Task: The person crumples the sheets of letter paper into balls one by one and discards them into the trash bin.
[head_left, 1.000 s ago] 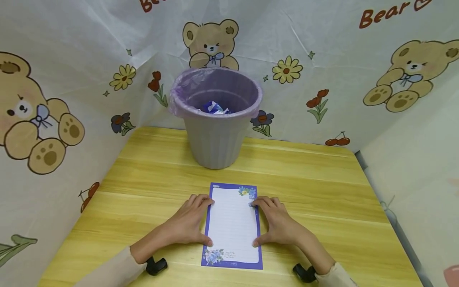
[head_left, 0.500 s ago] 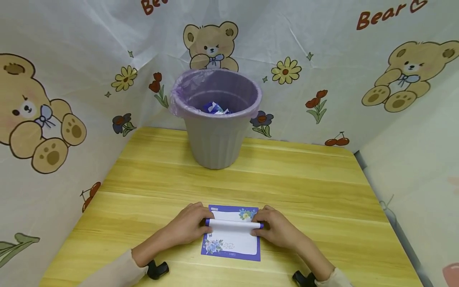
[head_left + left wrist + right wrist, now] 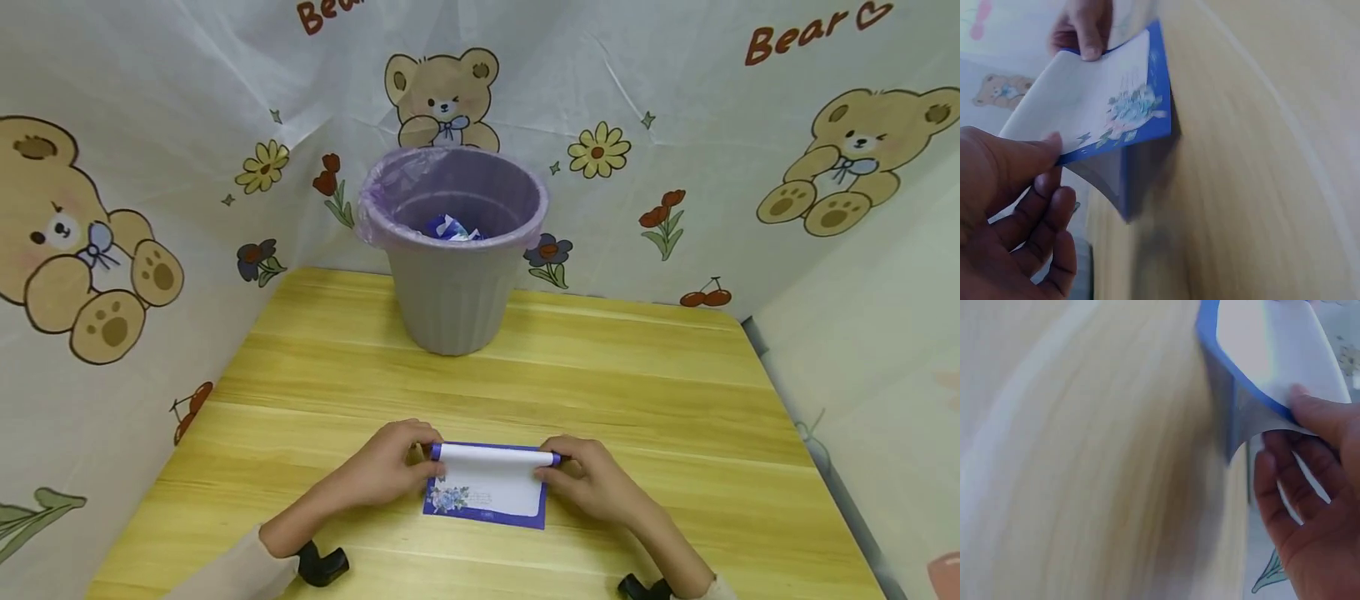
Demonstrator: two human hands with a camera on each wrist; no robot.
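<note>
A sheet of lined letter paper (image 3: 487,487) with a purple-blue border and printed flowers is bent over on itself between the hands. Its top fold runs crosswise as a soft, rounded curve. My left hand (image 3: 393,467) pinches the left edge near the fold, thumb on the upper face and fingers beneath. On the opposite edge my right hand (image 3: 592,475) pinches the same way. Both wrist views show the bent paper (image 3: 1100,87) raised at the fold, with its two layers apart and their free ends toward the table (image 3: 1085,456).
Behind the paper stands a grey waste bin (image 3: 453,300) lined with a purple bag, with crumpled paper (image 3: 452,227) inside. A bear-printed cloth (image 3: 600,67) hangs round the wooden table. Black wrist mounts (image 3: 324,565) sit below the sleeves.
The paper lay flat at first, with both hands on its sides. It has been bent over into a curve, and its far edge has come nearer to me.
</note>
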